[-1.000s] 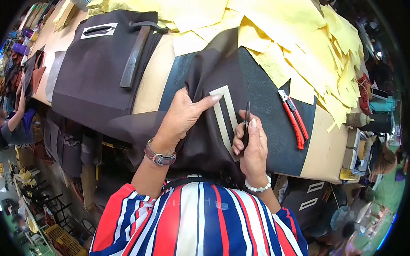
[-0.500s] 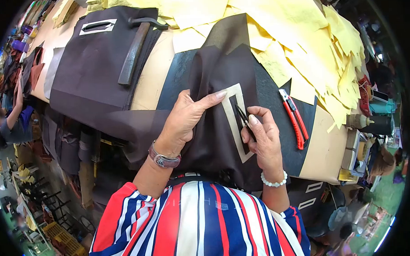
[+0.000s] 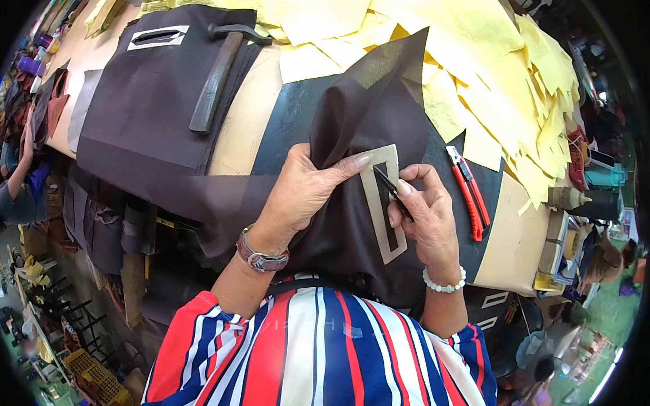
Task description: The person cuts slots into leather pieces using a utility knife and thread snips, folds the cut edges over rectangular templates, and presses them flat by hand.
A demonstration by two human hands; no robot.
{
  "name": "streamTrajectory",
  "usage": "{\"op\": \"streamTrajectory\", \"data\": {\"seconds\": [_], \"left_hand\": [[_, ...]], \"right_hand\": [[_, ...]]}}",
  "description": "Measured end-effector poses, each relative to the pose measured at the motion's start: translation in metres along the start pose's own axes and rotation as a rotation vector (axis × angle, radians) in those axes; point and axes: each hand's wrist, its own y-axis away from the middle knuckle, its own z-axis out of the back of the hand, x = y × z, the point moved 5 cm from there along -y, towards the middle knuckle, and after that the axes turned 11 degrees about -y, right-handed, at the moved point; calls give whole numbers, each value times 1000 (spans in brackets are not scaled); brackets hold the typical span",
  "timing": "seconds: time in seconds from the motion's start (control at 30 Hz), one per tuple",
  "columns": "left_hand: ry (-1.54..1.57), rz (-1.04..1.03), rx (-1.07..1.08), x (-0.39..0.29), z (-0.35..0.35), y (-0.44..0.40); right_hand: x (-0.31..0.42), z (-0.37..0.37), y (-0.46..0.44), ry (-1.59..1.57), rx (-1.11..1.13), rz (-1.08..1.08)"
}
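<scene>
My left hand (image 3: 299, 186) grips a dark brown fabric piece (image 3: 347, 224), its thumb pressed on the upper corner of a pale rectangular frame (image 3: 374, 205). A narrow slot runs inside that frame. Between the thumb and fingers of my right hand (image 3: 427, 210) is a small black pointed tool (image 3: 391, 186), whose tip lies at the upper end of the slot. Part of the tool is hidden by my fingers. The fabric rises to a peak beyond my hands, over a dark mat (image 3: 293, 114).
A hammer (image 3: 220, 78) rests on stacked dark fabric (image 3: 142, 102) at left. A red utility knife (image 3: 468, 191) lies on the right. Yellow sheets (image 3: 469, 33) cover the table's far side. Another person (image 3: 13, 192) is at the far left.
Both hands and the fabric have shifted right. The pale frame is turned more upright, and the tool has moved from the frame's right side to the slot's upper end.
</scene>
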Motion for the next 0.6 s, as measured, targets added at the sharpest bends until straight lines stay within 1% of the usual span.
{"op": "streamTrajectory", "data": {"seconds": [0.23, 0.33, 0.37, 0.43, 0.5, 0.53, 0.6], "left_hand": [[-44, -38, 56, 2, 0, -1], [-63, 61, -55, 2, -4, 5], [-40, 2, -90, 4, -5, 4], [9, -111, -154, 15, -6, 3], [13, -120, -191, 22, -10, 5], [14, -123, -210, 24, -12, 7], [-16, -169, -234, 25, -17, 10]], "right_hand": [[-12, 0, -1, -25, -27, 37], [-3, -4, 8, 285, -117, 250], [1, -8, 14, 327, -136, 241], [-3, -11, 23, 247, -131, 200], [-10, -13, 30, 224, -131, 156], [-16, -13, 31, 144, -156, 168], [-23, -9, 32, 117, -192, 151]]}}
